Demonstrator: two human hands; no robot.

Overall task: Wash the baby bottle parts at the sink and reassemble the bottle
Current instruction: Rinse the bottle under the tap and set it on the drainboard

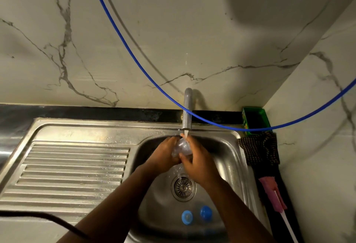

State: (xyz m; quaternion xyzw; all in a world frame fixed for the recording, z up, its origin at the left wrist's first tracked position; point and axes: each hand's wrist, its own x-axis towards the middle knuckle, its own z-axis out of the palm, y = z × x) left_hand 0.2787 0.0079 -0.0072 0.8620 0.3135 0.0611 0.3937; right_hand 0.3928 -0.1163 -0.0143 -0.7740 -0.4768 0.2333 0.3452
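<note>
On the far left the ribbed draining board (73,167) of the steel sink (234,158) slopes toward the basin, a place where rinsed parts could drip dry. Over the basin the left hand (163,157) cups a clear bottle part (183,147) from beneath, fingers curled round it; which part it is cannot be told through the glare and water. It is held directly under the tap (187,108) so the thin stream (186,133) runs over it and falls toward the drain strainer (183,187) below. The right hand (198,163) wraps the same piece from the other side, thumb and fingers closed on it, seemingly to rub or turn it in the flow. Nearer the viewer, two blue bottle parts (196,214) lie on the basin floor, well apart from the hands, probably waiting their turn. At the right edge a checked cloth (259,150) and a pink bottle brush (273,194) rest on the counter, near enough to reach, with a green box (256,119) in the corner.
</note>
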